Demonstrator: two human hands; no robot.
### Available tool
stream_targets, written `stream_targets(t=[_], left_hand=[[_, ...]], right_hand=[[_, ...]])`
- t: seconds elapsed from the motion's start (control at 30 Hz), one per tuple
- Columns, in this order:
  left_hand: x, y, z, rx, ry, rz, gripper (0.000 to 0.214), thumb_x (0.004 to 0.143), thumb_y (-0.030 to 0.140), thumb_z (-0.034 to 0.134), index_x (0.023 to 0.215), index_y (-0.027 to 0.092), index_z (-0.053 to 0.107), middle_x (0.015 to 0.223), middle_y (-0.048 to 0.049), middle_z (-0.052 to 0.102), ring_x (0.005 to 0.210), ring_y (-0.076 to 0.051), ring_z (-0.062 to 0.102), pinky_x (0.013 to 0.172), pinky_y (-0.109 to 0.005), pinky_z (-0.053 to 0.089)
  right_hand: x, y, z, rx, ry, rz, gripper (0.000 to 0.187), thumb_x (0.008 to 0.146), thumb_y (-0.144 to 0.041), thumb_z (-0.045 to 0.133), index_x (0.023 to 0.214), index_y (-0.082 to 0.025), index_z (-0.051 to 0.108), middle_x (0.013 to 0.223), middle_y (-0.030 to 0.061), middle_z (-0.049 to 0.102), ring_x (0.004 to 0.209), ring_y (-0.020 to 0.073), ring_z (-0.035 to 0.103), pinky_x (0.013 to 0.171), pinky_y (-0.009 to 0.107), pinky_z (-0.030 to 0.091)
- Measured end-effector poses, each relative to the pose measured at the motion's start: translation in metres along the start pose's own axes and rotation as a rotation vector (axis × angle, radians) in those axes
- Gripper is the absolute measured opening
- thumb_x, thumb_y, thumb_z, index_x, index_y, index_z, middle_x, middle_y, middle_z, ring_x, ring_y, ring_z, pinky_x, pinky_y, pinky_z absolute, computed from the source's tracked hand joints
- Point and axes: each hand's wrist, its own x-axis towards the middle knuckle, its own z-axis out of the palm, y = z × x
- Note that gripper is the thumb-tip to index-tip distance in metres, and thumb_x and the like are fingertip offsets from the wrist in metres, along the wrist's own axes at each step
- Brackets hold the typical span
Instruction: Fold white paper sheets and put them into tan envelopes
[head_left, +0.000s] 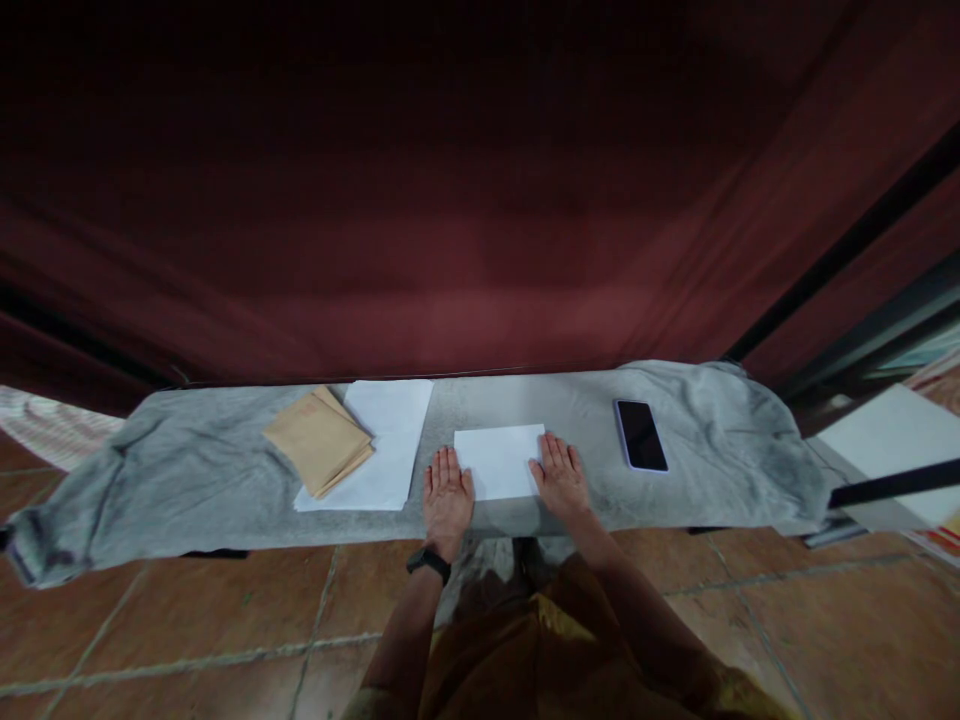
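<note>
A white sheet of paper (499, 462), roughly half the size of the stacked sheets, lies flat in front of me on the grey cloth. My left hand (448, 497) rests palm down at its left edge, fingers stretched forward, with a dark watch on the wrist. At the right edge my right hand (561, 478) also lies flat, its thumb touching the paper and its fingers out straight. Left of my left hand is a stack of larger white paper (386, 450). Several brown envelopes (319, 440) lie fanned across that stack's left side.
The narrow table is covered with a grey cloth (217, 470), wrinkled at both ends. A phone with a dark screen (642, 437) lies right of my right hand. A dark red panel (450, 330) rises directly behind the table. Floor tiles (247, 610) show below.
</note>
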Motion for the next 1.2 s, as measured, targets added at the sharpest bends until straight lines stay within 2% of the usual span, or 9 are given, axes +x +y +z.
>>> stream_targets(t=[0.17,0.23,0.33,0.4,0.5,0.67,0.77,1.03,1.2], left_hand=[[-0.007,0.004,-0.006,-0.031,0.082,-0.045,0.061,0.103,0.031,0.029,0.157,0.004,0.028,0.159,-0.0220,0.038,0.152,-0.031,0.030,0.122,-0.055,0.030],[-0.015,0.016,-0.010,-0.055,0.067,0.023,0.061,0.103,0.030,0.030,0.160,0.008,0.022,0.161,-0.0191,0.035,0.153,-0.029,0.026,0.123,-0.053,0.029],[-0.029,0.041,-0.009,-0.087,-0.020,0.174,0.061,0.103,0.027,0.030,0.162,0.013,0.018,0.164,-0.0139,0.032,0.154,-0.025,0.024,0.124,-0.049,0.029],[-0.038,0.056,-0.005,-0.097,-0.075,0.256,0.063,0.101,0.023,0.033,0.161,0.012,0.019,0.165,-0.0140,0.030,0.154,-0.025,0.024,0.124,-0.048,0.029],[-0.047,0.066,0.002,-0.079,-0.135,0.328,0.066,0.096,0.017,0.039,0.159,0.007,0.023,0.164,-0.0177,0.030,0.154,-0.026,0.025,0.125,-0.048,0.028],[-0.050,0.057,0.001,-0.055,-0.135,0.304,0.067,0.095,0.012,0.033,0.161,0.010,0.018,0.164,-0.0168,0.031,0.153,-0.025,0.026,0.125,-0.048,0.027],[-0.049,0.049,-0.004,-0.069,-0.101,0.268,0.064,0.099,0.018,0.032,0.161,0.010,0.017,0.163,-0.0174,0.033,0.153,-0.025,0.027,0.124,-0.049,0.030],[-0.050,0.028,-0.014,-0.025,-0.061,0.129,0.059,0.105,0.032,0.031,0.157,0.005,0.030,0.160,-0.0202,0.036,0.153,-0.029,0.028,0.123,-0.051,0.031],[-0.052,0.017,-0.021,0.010,-0.031,0.078,0.060,0.106,0.035,0.029,0.159,0.007,0.025,0.160,-0.0219,0.036,0.151,-0.031,0.031,0.122,-0.054,0.031]], right_hand=[[-0.005,0.006,-0.002,0.005,0.052,0.008,0.057,0.106,-0.036,0.034,0.157,-0.010,0.035,0.155,0.0184,0.045,0.143,0.0304,0.044,0.120,0.052,0.027],[-0.004,0.001,-0.005,0.018,0.066,0.046,0.058,0.106,-0.036,0.032,0.157,-0.009,0.033,0.155,0.0197,0.044,0.143,0.0311,0.044,0.120,0.054,0.027],[-0.003,-0.016,-0.009,0.065,0.047,0.074,0.059,0.107,-0.036,0.028,0.158,-0.006,0.030,0.158,0.0204,0.039,0.147,0.0307,0.039,0.120,0.054,0.029],[-0.005,-0.032,-0.012,0.122,-0.003,-0.005,0.058,0.107,-0.035,0.027,0.158,-0.007,0.032,0.161,0.0176,0.036,0.149,0.0276,0.035,0.120,0.049,0.032],[-0.014,-0.054,-0.013,0.196,-0.060,-0.157,0.054,0.107,-0.032,0.025,0.156,-0.011,0.037,0.160,0.0132,0.040,0.150,0.0220,0.035,0.120,0.043,0.036],[-0.031,-0.057,-0.011,0.177,-0.058,-0.232,0.053,0.107,-0.031,0.033,0.156,-0.012,0.037,0.157,0.0144,0.044,0.147,0.0227,0.040,0.123,0.047,0.031],[-0.036,-0.046,-0.012,0.134,-0.057,-0.223,0.056,0.107,-0.035,0.036,0.157,-0.011,0.034,0.160,0.0146,0.040,0.148,0.0240,0.038,0.123,0.046,0.030],[-0.045,-0.012,-0.019,0.054,-0.042,-0.163,0.060,0.108,-0.040,0.032,0.159,-0.010,0.028,0.160,0.0163,0.039,0.147,0.0273,0.039,0.121,0.049,0.030],[-0.048,0.000,-0.022,0.010,-0.037,-0.106,0.061,0.107,-0.042,0.031,0.159,-0.009,0.029,0.159,0.0188,0.040,0.145,0.0310,0.040,0.120,0.051,0.029]])
